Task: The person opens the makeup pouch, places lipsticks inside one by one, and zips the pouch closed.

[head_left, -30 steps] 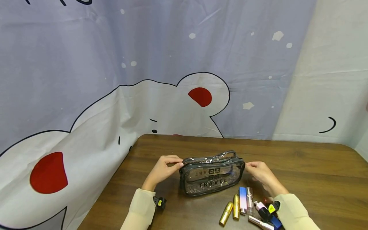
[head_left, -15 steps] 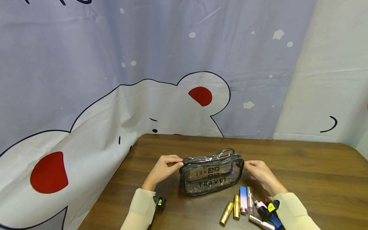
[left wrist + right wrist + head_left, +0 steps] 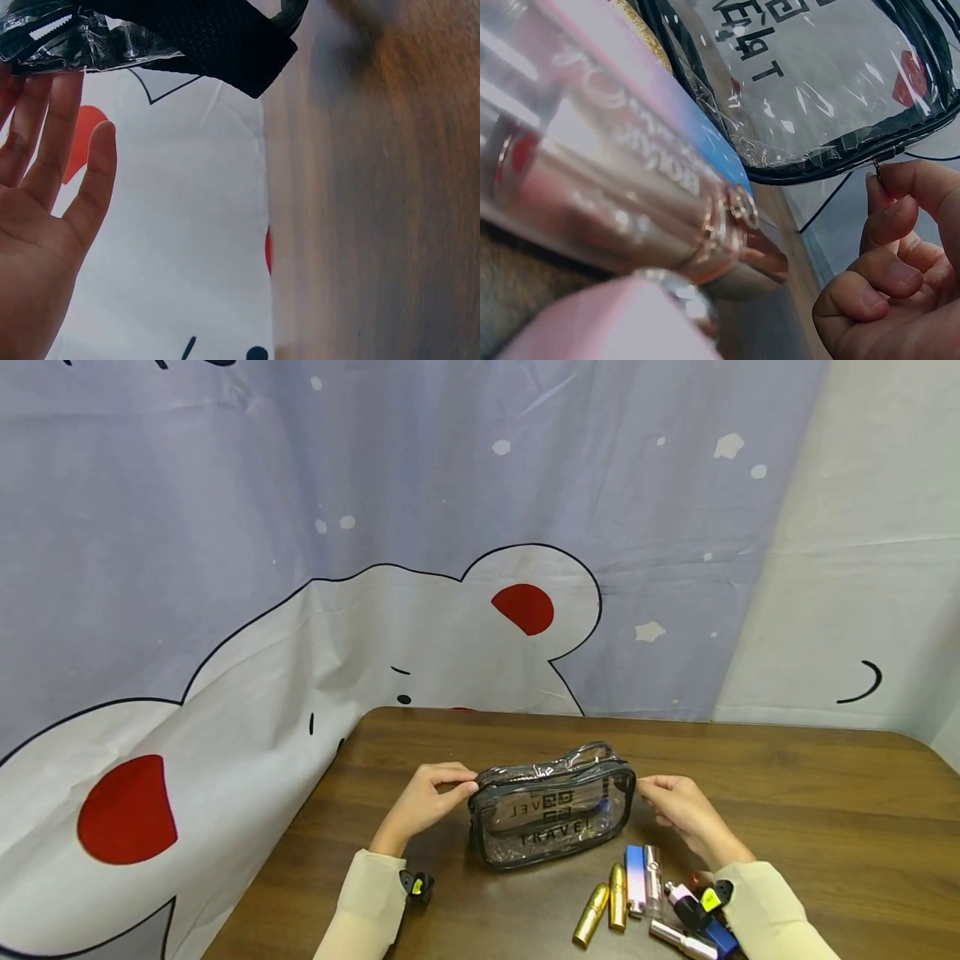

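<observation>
A clear toiletry bag (image 3: 555, 818) with black edging and the word TRAVEL stands upright on the table. My left hand (image 3: 426, 802) pinches its upper left corner between thumb and fingers. In the left wrist view, the fingers (image 3: 56, 127) reach up to the bag's zipped top (image 3: 97, 41), beside a black strap (image 3: 217, 45); their tips are partly hidden. At the bag's right end is my right hand (image 3: 686, 810). The right wrist view shows its thumb and forefinger pinching a small metal zipper pull (image 3: 878, 174), the other fingers curled.
In front of the bag lie gold lipstick tubes (image 3: 617, 897), a blue-and-pink tube (image 3: 635, 881), a clear-capped lipstick (image 3: 653, 882) and a silvery pink tube (image 3: 682, 939). A blue box (image 3: 720, 937) and other cosmetics sit by the right wrist. A printed cloth (image 3: 450, 635) hangs behind the wooden table (image 3: 825, 827).
The bag's right end and top handle have shifted slightly back and left, together with a small movement of my right hand. My left hand keeps its place at the corner.
</observation>
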Demonstrator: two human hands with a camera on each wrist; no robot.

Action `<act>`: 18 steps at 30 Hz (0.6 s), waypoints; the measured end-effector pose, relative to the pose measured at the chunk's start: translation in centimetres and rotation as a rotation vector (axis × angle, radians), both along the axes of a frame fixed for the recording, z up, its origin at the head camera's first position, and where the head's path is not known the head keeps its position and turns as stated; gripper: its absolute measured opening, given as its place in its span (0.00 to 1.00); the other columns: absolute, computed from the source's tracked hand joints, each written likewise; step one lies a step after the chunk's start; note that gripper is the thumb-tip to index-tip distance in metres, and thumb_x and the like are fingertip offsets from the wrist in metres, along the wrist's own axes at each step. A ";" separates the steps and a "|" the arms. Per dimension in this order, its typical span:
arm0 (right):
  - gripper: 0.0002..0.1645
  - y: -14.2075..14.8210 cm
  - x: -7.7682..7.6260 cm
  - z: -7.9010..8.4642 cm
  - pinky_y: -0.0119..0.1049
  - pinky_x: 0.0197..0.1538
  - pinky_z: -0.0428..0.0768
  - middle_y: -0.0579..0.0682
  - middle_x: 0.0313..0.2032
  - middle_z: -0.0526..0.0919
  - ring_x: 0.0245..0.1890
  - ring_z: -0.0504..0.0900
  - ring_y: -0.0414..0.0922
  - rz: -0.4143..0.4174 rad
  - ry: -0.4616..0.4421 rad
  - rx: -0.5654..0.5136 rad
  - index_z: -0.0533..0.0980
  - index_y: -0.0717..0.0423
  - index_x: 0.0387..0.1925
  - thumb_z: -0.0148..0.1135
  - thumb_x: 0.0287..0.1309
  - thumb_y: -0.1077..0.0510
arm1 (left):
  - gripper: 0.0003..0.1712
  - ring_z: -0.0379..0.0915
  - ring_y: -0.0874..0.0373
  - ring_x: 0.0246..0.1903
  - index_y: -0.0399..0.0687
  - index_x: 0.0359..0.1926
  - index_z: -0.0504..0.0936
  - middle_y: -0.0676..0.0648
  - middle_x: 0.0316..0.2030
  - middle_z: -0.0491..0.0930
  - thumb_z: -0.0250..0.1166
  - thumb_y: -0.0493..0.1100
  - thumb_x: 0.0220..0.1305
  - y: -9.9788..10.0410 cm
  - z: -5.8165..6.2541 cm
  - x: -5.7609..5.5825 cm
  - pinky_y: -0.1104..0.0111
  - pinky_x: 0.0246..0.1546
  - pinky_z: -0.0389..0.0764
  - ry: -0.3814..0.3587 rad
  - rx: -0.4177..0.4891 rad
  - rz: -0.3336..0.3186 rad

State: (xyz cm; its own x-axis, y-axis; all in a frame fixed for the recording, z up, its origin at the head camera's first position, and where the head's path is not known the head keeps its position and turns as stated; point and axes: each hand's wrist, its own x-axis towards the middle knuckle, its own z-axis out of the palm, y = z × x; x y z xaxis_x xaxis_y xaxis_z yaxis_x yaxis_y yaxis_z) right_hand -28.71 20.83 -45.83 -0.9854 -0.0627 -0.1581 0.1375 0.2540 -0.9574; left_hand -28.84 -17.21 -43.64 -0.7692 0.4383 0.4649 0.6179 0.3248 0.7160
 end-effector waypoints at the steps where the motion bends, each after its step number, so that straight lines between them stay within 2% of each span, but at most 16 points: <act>1: 0.16 0.0 0.0 0.0 0.27 0.24 0.67 0.40 0.20 0.71 0.17 0.62 0.33 0.002 0.001 0.002 0.78 0.67 0.44 0.54 0.64 0.57 | 0.09 0.78 0.64 0.39 0.39 0.42 0.86 0.44 0.38 0.85 0.65 0.38 0.63 0.0 0.0 0.0 0.68 0.40 0.80 0.002 -0.001 -0.002; 11: 0.15 0.1 0.3 0.2 0.27 0.23 0.66 0.40 0.21 0.72 0.17 0.63 0.33 0.009 0.005 0.000 0.77 0.67 0.43 0.54 0.64 0.58 | 0.08 0.78 0.64 0.39 0.40 0.42 0.86 0.44 0.38 0.85 0.64 0.37 0.63 -0.1 0.4 0.2 0.67 0.42 0.79 -0.012 -0.003 -0.020; 18: 0.14 0.2 0.4 0.3 0.26 0.24 0.67 0.40 0.21 0.72 0.17 0.63 0.33 0.026 0.019 -0.011 0.77 0.66 0.43 0.53 0.63 0.59 | 0.08 0.79 0.56 0.40 0.39 0.42 0.86 0.43 0.39 0.85 0.63 0.35 0.63 0.0 0.6 0.2 0.66 0.44 0.79 -0.045 -0.012 -0.009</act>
State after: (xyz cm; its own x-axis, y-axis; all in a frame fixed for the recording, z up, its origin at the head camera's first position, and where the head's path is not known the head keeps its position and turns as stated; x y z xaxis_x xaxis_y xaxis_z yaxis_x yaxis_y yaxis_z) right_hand -28.36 21.02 -45.52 -0.9863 -0.0898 -0.1381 0.1123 0.2469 -0.9625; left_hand -28.61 -17.22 -43.03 -0.7855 0.4504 0.4245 0.5879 0.3286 0.7392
